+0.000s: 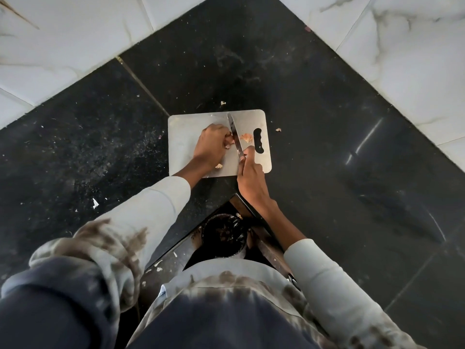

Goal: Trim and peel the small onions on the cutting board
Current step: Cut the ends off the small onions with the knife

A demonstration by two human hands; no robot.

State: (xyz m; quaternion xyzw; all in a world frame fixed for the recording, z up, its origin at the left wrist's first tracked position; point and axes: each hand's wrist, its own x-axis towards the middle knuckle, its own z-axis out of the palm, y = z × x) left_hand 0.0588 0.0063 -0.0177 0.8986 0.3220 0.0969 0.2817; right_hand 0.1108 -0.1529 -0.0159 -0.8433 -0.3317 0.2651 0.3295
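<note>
Step in hand: trimming, by my reading; the knife (235, 136) lies blade-down right against the small onion (229, 140) near the middle of the cutting board (185, 137)
Left hand (211, 144): fingers curled over the onion, pinning it to the board; most of the onion is hidden under them, so I cannot say how much skin is on it
Right hand (250, 177): wrapped round the knife handle at the board's near edge, forefinger reaching up toward the blade
Done so far: some peeling, judging by the papery skin scraps (246, 137) just right of the blade, another scrap (219, 166) by the left wrist, and bits strewn on the dark worktop (327, 122) beyond and beside the board
Left to do: this onion's cut looks unfinished; I see no other whole onions on the board, and no pile of peeled ones, so how many remain I cannot tell
Below the worktop: a dark round bin (224, 235) with what look like peelings in it; too dim to be sure
Writing and brands: none readable; board, knife and the person's sleeves show no label or lettering
</note>
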